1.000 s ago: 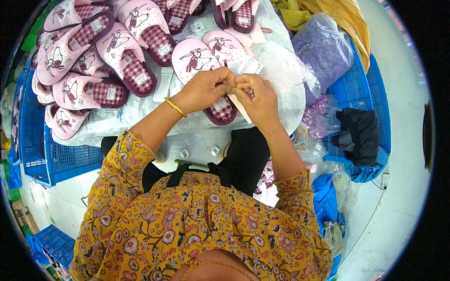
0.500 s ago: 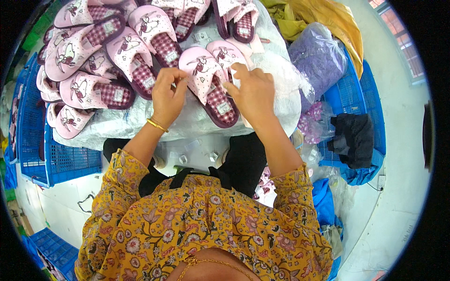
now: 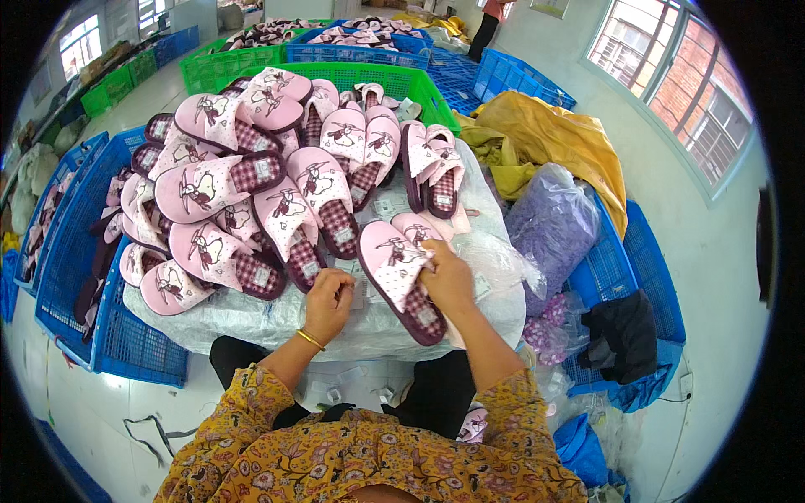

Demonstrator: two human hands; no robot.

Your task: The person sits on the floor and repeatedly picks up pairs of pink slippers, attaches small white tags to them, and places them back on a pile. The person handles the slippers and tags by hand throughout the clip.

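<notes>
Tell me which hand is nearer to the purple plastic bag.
Right. The right hand grips a pink slipper, just left of the purple plastic bag. The left hand is farther left, beyond that slipper.

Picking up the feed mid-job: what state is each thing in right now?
Right hand: gripping the strap of the pink slipper.
Left hand: fingers curled on the clear plastic sheet.
Pink slipper: sole down, apart from the pile.
Slipper pile: heaped.
Purple bag: full.
</notes>
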